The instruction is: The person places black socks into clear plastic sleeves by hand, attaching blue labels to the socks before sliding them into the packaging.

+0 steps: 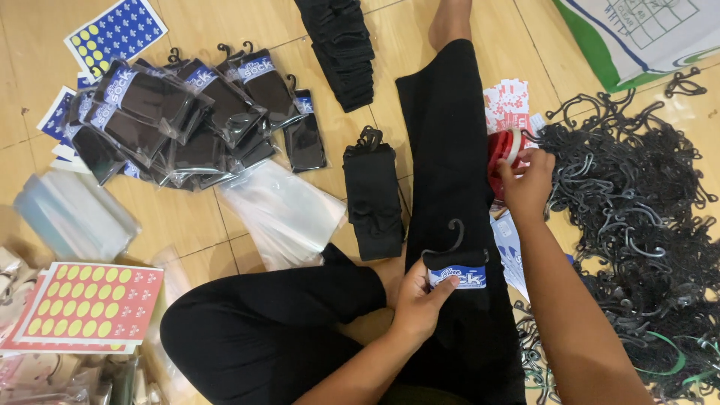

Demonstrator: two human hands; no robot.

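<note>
Sock pair (457,279), black with blue header card and black hook, lies on the person's outstretched leg (450,150); left hand (417,300) grasps it at the card's lower edge, thumb on the label. Right hand (527,184) closes its fingers on a red tape dispenser (501,150) just beside the leg. Hanger pile (637,210) crowds the right edge. Bare wooden floor (217,22) remains open above the packaged socks (187,120).

Warm, even indoor light – soft sheen on the wooden floor (225,225) and glare on the clear bags (281,214). Shadows faint; black cloth loses detail – edges slightly soft.
</note>
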